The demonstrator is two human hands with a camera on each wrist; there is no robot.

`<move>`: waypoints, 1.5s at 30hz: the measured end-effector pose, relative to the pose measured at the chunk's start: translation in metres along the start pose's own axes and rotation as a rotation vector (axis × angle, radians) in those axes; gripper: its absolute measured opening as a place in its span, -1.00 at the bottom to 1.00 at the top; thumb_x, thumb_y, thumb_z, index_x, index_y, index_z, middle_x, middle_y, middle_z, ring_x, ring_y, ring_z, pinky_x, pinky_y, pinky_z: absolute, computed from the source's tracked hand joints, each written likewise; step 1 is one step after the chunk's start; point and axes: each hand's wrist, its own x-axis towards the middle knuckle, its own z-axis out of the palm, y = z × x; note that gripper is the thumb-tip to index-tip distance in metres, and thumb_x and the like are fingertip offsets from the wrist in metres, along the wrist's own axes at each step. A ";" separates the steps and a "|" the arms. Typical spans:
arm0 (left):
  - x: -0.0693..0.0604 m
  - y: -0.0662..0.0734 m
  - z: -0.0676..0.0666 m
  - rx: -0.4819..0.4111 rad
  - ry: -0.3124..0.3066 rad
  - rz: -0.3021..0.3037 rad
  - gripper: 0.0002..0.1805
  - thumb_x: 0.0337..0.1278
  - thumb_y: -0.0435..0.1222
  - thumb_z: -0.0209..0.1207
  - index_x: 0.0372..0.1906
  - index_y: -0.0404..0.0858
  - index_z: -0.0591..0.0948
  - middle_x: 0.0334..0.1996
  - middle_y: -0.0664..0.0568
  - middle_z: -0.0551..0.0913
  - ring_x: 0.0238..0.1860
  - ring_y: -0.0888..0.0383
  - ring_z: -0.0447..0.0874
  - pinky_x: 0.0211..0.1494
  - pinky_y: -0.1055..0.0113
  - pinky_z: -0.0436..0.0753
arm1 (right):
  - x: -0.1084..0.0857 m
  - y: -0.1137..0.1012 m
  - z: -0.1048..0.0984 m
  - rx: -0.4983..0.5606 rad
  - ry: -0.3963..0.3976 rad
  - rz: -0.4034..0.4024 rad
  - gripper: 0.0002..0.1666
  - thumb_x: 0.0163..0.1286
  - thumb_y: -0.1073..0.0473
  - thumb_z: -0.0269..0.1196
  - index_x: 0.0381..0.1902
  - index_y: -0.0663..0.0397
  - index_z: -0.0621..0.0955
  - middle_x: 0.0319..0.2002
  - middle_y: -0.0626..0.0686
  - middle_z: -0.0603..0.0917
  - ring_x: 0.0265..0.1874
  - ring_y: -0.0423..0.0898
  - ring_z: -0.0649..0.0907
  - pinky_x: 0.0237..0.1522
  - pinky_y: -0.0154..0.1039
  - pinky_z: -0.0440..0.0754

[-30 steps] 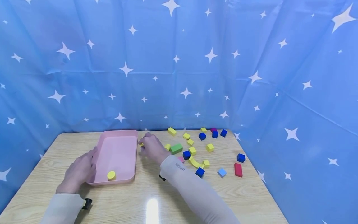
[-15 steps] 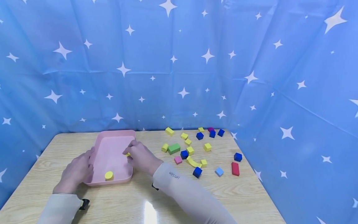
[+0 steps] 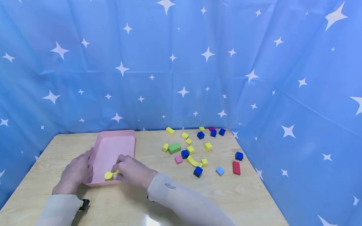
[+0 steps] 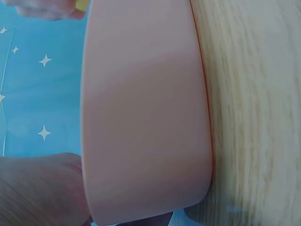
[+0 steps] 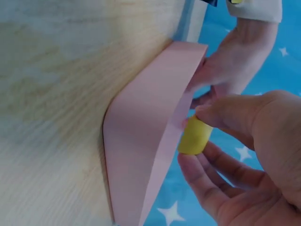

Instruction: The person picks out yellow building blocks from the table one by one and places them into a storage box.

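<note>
A pink tray (image 3: 129,138) stands at the left of the table, its wall filling much of the left wrist view (image 4: 146,113). My left hand (image 3: 74,172) grips its left side. Between the thumb and fingers of my right hand (image 3: 133,171) is a yellow cylinder (image 5: 195,135), pinched over the tray's near right part. A second yellow cylinder (image 3: 108,176) lies inside the tray near the front wall, just left of my right fingers.
Right of the tray lie several yellow blocks, a green block (image 3: 174,148), a pink block (image 3: 178,159), several blue cubes (image 3: 198,171), a light blue block (image 3: 219,170) and a red block (image 3: 236,168). A starry blue curtain (image 3: 158,62) hangs behind the table.
My right hand has carried the yellow cylinder leftward from beside the tray, over its right wall and toward its front. My left hand stays at the tray's left side. The view has shifted slightly.
</note>
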 end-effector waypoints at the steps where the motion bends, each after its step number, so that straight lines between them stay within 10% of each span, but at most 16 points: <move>1: 0.001 0.000 -0.001 0.000 0.005 0.002 -0.10 0.68 -0.41 0.13 0.90 -0.44 0.01 0.72 -0.64 0.28 0.53 -0.63 0.50 0.55 -0.71 0.47 | 0.001 0.000 0.001 -0.014 0.001 -0.016 -0.69 0.63 0.13 0.55 0.25 -0.23 0.92 0.15 -0.15 0.84 0.11 -0.33 0.75 0.28 -0.65 0.67; 28: -0.006 0.002 -0.013 -0.015 -0.041 -0.046 -0.11 0.74 -0.37 0.08 0.91 -0.41 -0.04 0.75 -0.65 0.17 0.67 -0.72 0.29 0.61 -0.71 0.41 | -0.017 0.011 -0.006 0.051 0.043 0.064 -0.58 0.68 0.14 0.45 0.40 -0.20 0.85 0.24 -0.09 0.78 0.07 -0.30 0.71 0.17 -0.61 0.70; 45: -0.008 0.007 -0.007 -0.056 -0.050 -0.083 -0.09 0.69 -0.39 0.12 0.90 -0.43 -0.02 0.75 -0.65 0.20 0.57 -0.62 0.42 0.62 -0.68 0.44 | -0.052 0.109 -0.022 0.135 0.130 0.385 -0.26 0.63 -0.09 0.52 0.67 -0.16 0.63 0.50 0.12 0.63 0.27 0.01 0.73 0.18 -0.14 0.89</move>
